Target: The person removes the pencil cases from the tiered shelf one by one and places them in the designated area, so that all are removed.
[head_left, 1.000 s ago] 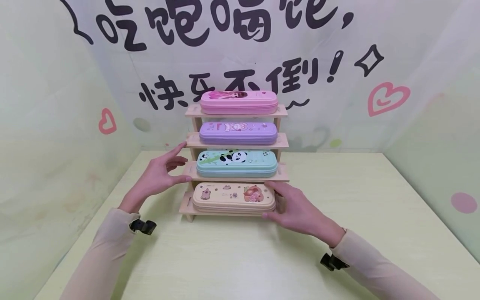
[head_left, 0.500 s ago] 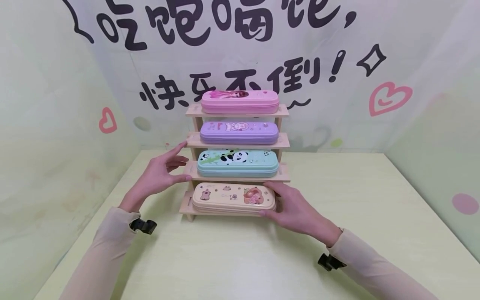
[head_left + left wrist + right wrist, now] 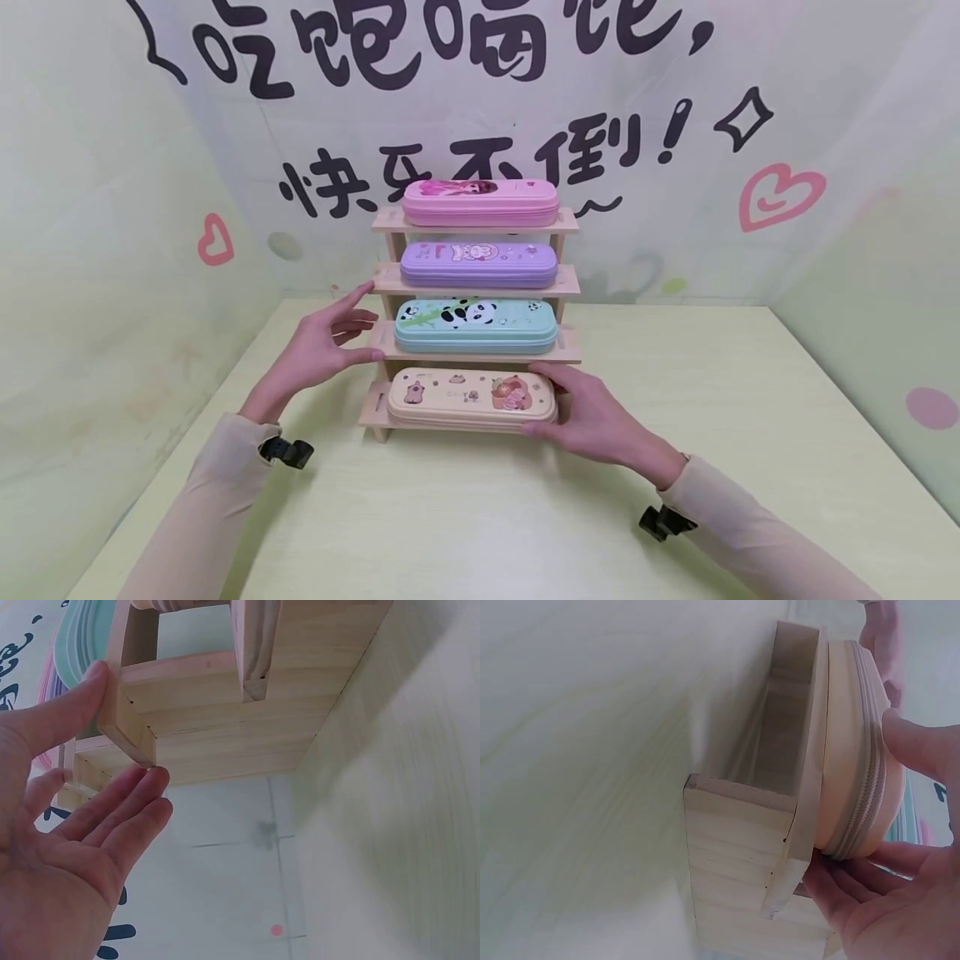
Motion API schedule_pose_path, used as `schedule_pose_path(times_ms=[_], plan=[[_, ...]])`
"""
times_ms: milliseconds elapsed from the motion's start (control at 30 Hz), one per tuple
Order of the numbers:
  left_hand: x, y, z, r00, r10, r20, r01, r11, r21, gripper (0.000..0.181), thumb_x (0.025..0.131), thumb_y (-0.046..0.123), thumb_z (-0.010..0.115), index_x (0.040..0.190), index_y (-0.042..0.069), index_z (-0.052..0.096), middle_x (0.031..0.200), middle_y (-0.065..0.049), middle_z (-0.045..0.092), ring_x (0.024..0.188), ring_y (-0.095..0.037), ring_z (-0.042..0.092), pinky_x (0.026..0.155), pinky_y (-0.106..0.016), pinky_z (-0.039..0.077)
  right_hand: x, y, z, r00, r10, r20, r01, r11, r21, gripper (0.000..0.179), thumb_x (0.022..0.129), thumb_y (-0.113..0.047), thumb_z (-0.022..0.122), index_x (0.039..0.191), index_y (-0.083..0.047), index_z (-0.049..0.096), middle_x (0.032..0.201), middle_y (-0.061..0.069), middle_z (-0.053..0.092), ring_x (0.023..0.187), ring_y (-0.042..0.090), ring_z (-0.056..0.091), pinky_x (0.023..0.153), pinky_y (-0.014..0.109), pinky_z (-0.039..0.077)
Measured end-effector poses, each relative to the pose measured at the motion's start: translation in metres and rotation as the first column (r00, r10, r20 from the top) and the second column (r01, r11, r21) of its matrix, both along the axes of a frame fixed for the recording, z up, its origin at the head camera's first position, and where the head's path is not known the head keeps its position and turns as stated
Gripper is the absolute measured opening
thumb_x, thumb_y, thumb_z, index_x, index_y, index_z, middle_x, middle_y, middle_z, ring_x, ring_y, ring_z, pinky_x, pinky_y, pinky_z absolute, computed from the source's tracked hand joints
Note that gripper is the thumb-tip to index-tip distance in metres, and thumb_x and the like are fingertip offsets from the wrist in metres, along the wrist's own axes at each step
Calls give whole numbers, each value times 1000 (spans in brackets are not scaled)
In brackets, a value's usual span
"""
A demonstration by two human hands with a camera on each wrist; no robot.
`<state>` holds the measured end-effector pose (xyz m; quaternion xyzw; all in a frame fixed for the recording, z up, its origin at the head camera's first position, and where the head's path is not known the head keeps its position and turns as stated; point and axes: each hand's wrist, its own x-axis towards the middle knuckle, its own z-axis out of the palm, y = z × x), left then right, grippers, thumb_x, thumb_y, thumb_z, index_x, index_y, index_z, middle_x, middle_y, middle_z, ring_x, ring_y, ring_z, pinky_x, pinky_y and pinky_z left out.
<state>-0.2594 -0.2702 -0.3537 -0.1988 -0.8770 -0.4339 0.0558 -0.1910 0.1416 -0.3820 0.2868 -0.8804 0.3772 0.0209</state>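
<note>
A beige pencil case (image 3: 468,397) with a zip lies on the lowest board of a stepped wooden rack (image 3: 372,408). My right hand (image 3: 596,417) grips its right end, thumb in front and fingers behind; in the right wrist view the fingers tuck in by the zip (image 3: 870,780). My left hand (image 3: 318,346) touches the rack's left side with fairly straight fingers, the index at one board and the thumb at the board below. In the left wrist view its thumb (image 3: 90,679) rests at a board's end. A mint panda pencil case (image 3: 476,326) sits one step higher.
Above are a purple pencil case (image 3: 478,266) and, on the top board, a pink pencil case (image 3: 480,204). The rack stands on a pale wooden table (image 3: 465,517), before a printed backdrop (image 3: 675,242) with side walls.
The beige pencil case has slid slightly to the right over the last half second, with my right hand on its end. My left hand has stayed at the rack.
</note>
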Motion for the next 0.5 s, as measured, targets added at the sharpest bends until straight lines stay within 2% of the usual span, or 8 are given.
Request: schedule_pose_path(times_ms=[167, 267, 367, 500], plan=[[0, -1, 0, 1000, 4, 5, -4, 1000, 3, 103, 84, 12, 92, 167, 30, 34, 135, -18, 66, 125, -37, 64, 111, -52, 51, -2, -1, -2, 1000, -12, -2, 12, 1000, -19, 76, 81, -25, 95, 145, -4, 59, 137, 5, 65, 108, 16, 67, 94, 37, 61], [0, -1, 0, 1000, 4, 13, -4, 1000, 9, 102, 84, 11, 92, 166, 30, 35, 135, -18, 67, 125, -37, 64, 111, -52, 51, -1, 0, -3, 1000, -19, -10, 19, 999, -34, 73, 79, -23, 96, 141, -5, 61, 134, 4, 66, 107, 15, 67, 94, 37, 61], [0, -1, 1, 1000, 3, 17, -3, 1000, 11, 102, 84, 12, 93, 166, 30, 35, 135, -17, 67, 125, -36, 64, 111, -52, 51, 0, 0, -3, 999, -28, -16, 27, 999, -31, 76, 78, -23, 97, 142, -5, 61, 136, 5, 65, 109, 17, 67, 97, 39, 60], [1, -1, 2, 1000, 3, 18, -3, 1000, 14, 102, 84, 11, 92, 166, 30, 36, 134, -17, 67, 124, -35, 64, 111, -50, 52, 2, -2, -2, 999, -37, -23, 37, 999, 1, 83, 78, -28, 96, 147, -3, 58, 145, 10, 61, 123, 25, 63, 107, 47, 54]])
